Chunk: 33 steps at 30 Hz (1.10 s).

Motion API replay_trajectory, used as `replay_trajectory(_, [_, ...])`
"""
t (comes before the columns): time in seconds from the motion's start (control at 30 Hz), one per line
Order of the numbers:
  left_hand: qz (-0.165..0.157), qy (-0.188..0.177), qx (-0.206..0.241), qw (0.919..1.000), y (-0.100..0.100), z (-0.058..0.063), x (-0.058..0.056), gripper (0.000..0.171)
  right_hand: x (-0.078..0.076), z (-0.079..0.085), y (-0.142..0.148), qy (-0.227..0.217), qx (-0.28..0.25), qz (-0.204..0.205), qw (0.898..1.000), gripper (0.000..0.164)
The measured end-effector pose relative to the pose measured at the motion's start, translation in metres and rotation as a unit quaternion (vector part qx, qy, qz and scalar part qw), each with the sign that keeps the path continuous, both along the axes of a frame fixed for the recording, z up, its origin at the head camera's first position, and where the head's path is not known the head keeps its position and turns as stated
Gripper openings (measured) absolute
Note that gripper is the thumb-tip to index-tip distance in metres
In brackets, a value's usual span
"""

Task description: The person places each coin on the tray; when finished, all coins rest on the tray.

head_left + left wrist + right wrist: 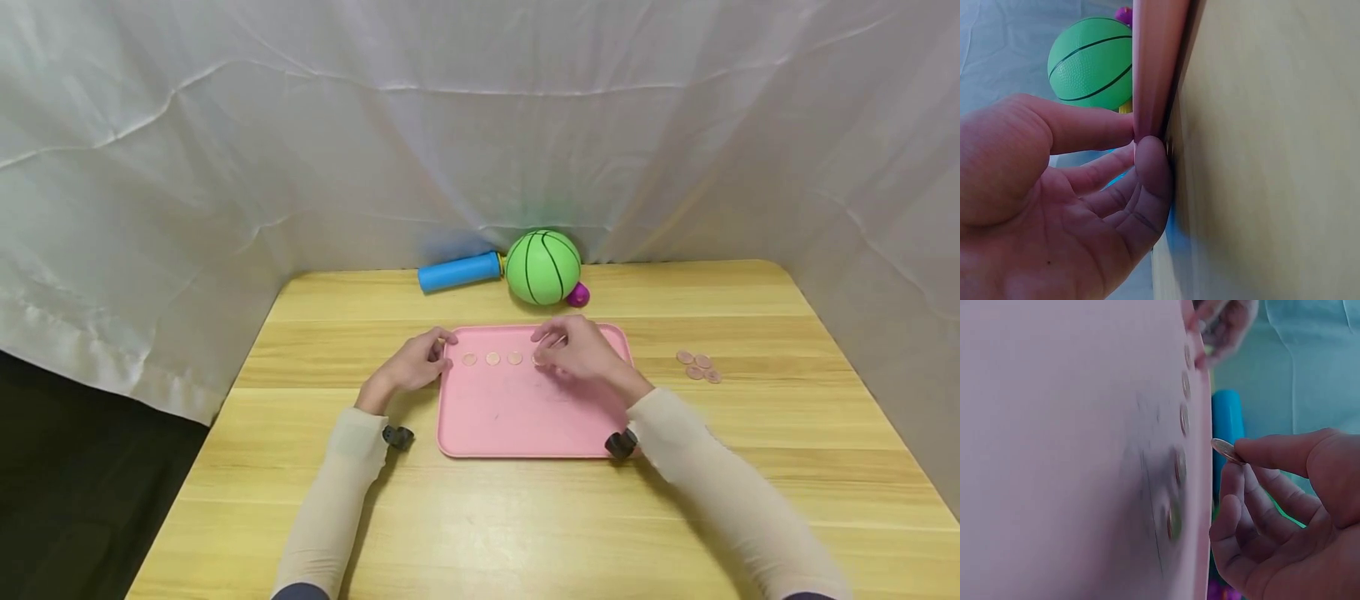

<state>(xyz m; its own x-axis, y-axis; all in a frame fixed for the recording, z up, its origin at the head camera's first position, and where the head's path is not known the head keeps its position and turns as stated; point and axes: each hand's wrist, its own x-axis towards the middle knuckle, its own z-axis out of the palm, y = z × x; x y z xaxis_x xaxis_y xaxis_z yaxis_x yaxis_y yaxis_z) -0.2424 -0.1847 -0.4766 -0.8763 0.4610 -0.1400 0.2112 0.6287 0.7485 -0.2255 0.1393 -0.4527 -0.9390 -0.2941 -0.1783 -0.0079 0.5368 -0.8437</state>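
Held coin (1227,450): between thumb and fingertips of the right hand (585,350), over the far part of the pink tray (517,425). Pinch narrow, coin's thickness only; remaining fingers bent loosely behind. Coin's free edge projects past the fingertips toward the tray.

Orientation: a disc, so no true long axis. In the right wrist view its slim profile slants against the tray's face, i.e. tilted, not lying flat. Exact gap from coin to tray: cannot tell.

Key relation: the coin row (492,358) lies below the right fingertips, running leftward from them toward the left hand (415,362). Five row coins show in the right wrist view, the two closest to the right fingers dim in shadow; from the head, that end is partly covered. Right hand is nearer the row's right end, left hand nearer its left end.

Left fingers: bent, thumb and fingertips on the tray's left rim, holding it near the far corner.

Outward: four loose coins (694,373) on the wooden table (225,467), right of the right fingers, well apart. Beyond the fingers: green ball (543,268), blue cylinder (459,272) to its left, small purple object (578,295) at its right, pale cloth (450,150) behind.
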Motion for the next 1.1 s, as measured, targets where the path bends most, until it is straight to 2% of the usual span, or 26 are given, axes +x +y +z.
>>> replay_trajectory(0.27, [0.005,0.001,-0.004,1.0000,0.000,0.000,0.000,0.037,0.006,0.000,-0.043,-0.001,-0.011,0.025,1.000,0.028])
replay_trajectory(0.6, [-0.001,0.008,-0.009,0.9999,0.000,-0.003,-0.002,0.038,0.001,-0.005,-0.087,0.039,0.029,0.067,0.997,0.024])
replay_trajectory(0.87, [0.002,0.001,-0.005,1.0000,-0.002,-0.004,-0.002,0.037,0.000,-0.009,-0.107,0.042,0.048,0.076,0.995,0.019])
replay_trajectory(1.1, [-0.003,0.006,-0.003,1.0000,-0.001,-0.003,-0.003,0.036,-0.001,-0.013,-0.114,0.038,0.072,0.082,0.993,0.016])
